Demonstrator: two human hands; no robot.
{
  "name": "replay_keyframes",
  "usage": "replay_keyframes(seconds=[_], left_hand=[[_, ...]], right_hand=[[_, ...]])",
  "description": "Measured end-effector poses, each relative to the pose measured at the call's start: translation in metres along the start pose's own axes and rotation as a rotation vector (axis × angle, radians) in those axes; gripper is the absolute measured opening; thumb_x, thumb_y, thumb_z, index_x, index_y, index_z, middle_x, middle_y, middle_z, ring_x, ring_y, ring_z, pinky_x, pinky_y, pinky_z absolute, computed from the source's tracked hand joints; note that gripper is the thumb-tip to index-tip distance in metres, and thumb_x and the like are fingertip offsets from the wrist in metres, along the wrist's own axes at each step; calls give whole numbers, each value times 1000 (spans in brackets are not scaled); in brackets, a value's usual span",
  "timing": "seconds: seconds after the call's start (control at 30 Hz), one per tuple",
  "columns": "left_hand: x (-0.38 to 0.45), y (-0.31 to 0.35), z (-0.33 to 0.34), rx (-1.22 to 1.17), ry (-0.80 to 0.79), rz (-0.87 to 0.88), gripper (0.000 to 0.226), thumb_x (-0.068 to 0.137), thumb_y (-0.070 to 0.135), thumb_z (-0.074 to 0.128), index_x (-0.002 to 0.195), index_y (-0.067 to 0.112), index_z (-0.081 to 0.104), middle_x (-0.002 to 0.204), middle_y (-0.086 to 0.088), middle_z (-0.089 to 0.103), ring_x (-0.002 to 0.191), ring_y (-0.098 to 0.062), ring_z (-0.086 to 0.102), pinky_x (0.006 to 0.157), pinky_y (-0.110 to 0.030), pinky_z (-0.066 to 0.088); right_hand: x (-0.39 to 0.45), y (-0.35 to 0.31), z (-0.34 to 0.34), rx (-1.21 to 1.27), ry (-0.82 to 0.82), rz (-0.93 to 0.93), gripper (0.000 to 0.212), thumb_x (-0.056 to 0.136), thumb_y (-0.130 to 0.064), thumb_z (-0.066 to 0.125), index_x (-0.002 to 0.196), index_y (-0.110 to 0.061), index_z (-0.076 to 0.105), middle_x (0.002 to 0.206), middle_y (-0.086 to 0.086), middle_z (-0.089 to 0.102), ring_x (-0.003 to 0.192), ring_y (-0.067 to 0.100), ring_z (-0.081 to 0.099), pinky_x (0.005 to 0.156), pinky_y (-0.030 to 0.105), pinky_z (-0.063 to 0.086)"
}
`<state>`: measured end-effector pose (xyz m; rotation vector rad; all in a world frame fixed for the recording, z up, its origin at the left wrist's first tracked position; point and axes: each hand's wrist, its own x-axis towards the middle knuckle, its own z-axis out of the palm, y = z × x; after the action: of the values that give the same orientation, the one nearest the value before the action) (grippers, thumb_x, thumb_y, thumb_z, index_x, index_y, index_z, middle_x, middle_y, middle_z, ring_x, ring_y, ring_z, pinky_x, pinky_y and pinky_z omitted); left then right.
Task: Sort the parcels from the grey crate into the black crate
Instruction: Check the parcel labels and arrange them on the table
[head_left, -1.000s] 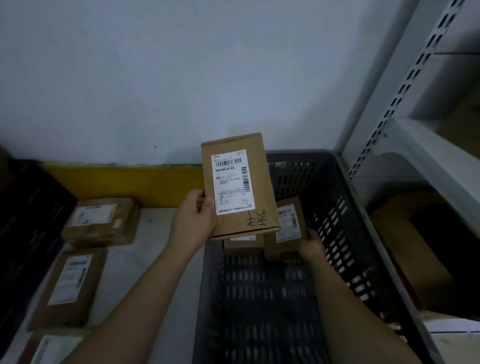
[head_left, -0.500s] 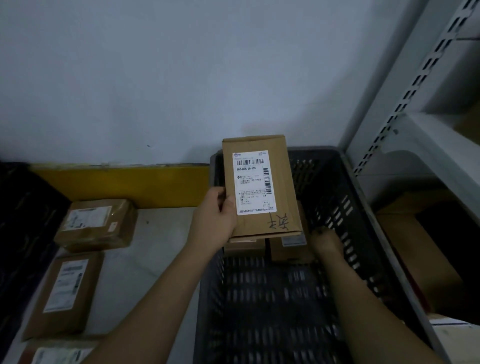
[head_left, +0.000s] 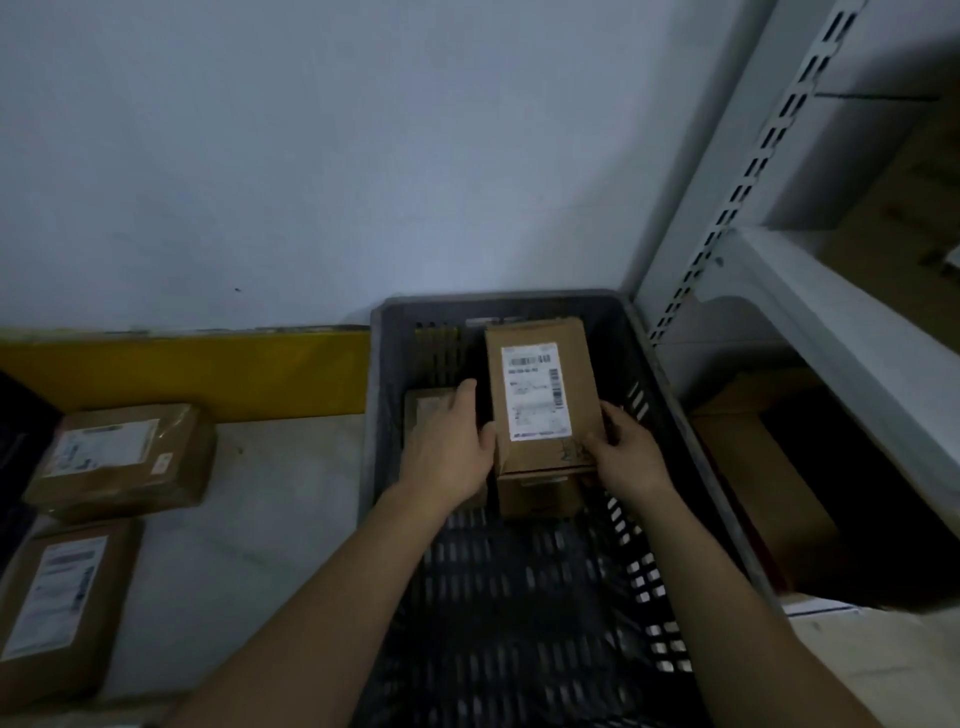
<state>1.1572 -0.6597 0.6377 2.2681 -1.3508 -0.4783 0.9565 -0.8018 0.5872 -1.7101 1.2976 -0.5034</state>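
Note:
A dark slotted crate (head_left: 670, 447) stands in the middle. Inside it a brown parcel with a white label (head_left: 537, 395) lies flat on top of another brown parcel (head_left: 537, 496) at the far end. My right hand (head_left: 626, 454) grips the labelled parcel's near right corner, thumb on top. My left hand (head_left: 447, 449) lies with straight fingers on a smaller parcel (head_left: 423, 410) to the left inside the crate, its thumb against the labelled parcel's left side. The near half of the crate floor is bare.
Two taped brown parcels (head_left: 122, 460) (head_left: 60, 603) lie on the pale floor at left, beside a dark object (head_left: 15, 415) at the left edge. A yellow strip (head_left: 182, 371) runs along the wall. White metal shelving (head_left: 841, 332) with cardboard boxes (head_left: 753, 483) stands right of the crate.
The labelled parcel went from being held up in my left hand down onto the parcel in the crate. My right hand came up to grip it; my left hand released it.

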Motion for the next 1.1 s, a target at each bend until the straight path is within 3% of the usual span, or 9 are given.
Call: replay_keyframes(seconds=[0.07, 0.13, 0.3, 0.43, 0.63, 0.77, 0.9, 0.97, 1.1], left_hand=[[-1, -12, -7, 283, 113, 69, 64, 108, 41, 48, 163, 15, 33, 161, -13, 46, 151, -33, 35, 124, -49, 31], [-4, -25, -16, 468, 148, 58, 71, 105, 51, 44, 166, 17, 30, 171, -16, 29, 161, -37, 13, 131, -55, 12], [-15, -53, -25, 549, 57, -29, 89, 103, 65, 38, 171, 15, 8, 178, -17, -4, 163, -36, -10, 131, -56, 7], [-16, -55, -24, 487, 72, -35, 91, 103, 64, 41, 170, 10, 8, 178, -16, -3, 164, -33, -9, 132, -51, 10], [-15, -54, -28, 323, 131, -34, 79, 107, 54, 44, 169, 11, 19, 178, -12, 7, 165, -28, -2, 134, -42, 7], [-26, -61, -36, 179, 195, -32, 76, 108, 64, 23, 166, 16, 32, 176, -8, 20, 164, -25, 10, 133, -45, 14], [-51, -86, -49, 211, 235, -106, 86, 102, 69, 5, 166, 20, 34, 176, -8, 22, 163, -26, 13, 131, -50, 16], [-65, -101, -56, 260, 241, -156, 86, 101, 69, 5, 167, 20, 30, 176, -8, 20, 163, -27, 12, 131, -51, 15], [-101, -134, -69, 324, 241, -230, 82, 103, 67, 11, 167, 19, 30, 176, -11, 21, 163, -30, 13, 132, -52, 12]], right_hand=[[12, 18, 15, -52, 1, 117, 45, 107, -22, 64, 152, -22, 60, 138, 4, 69, 130, 32, 64, 102, 34, 49], [19, 36, 33, -98, -22, 187, 45, 105, -20, 61, 150, -19, 61, 138, 7, 70, 129, 34, 64, 101, 31, 47], [30, 67, 60, -235, -74, 269, 47, 105, -32, 62, 150, -23, 59, 143, 9, 67, 127, 34, 63, 110, 37, 49], [37, 87, 74, -425, -34, 263, 41, 107, -38, 55, 142, -18, 59, 135, 16, 69, 120, 38, 67, 102, 41, 54], [43, 96, 74, -599, -68, 212, 38, 110, -27, 53, 143, -7, 54, 134, 22, 67, 120, 39, 67, 97, 37, 52], [49, 78, 72, -761, 51, 46, 42, 101, -23, 58, 137, -1, 55, 126, 27, 66, 107, 42, 67, 85, 42, 56], [34, 26, 83, -892, 85, -138, 64, 101, -48, 53, 149, -5, 48, 140, 24, 56, 128, 44, 52, 97, 51, 54], [19, -2, 94, -835, 114, -278, 69, 100, -54, 42, 146, -3, 54, 142, 27, 57, 131, 46, 51, 99, 57, 53], [-23, -71, 119, -713, 125, -511, 73, 107, -58, 37, 157, -6, 53, 163, 27, 46, 151, 46, 41, 118, 62, 42]])
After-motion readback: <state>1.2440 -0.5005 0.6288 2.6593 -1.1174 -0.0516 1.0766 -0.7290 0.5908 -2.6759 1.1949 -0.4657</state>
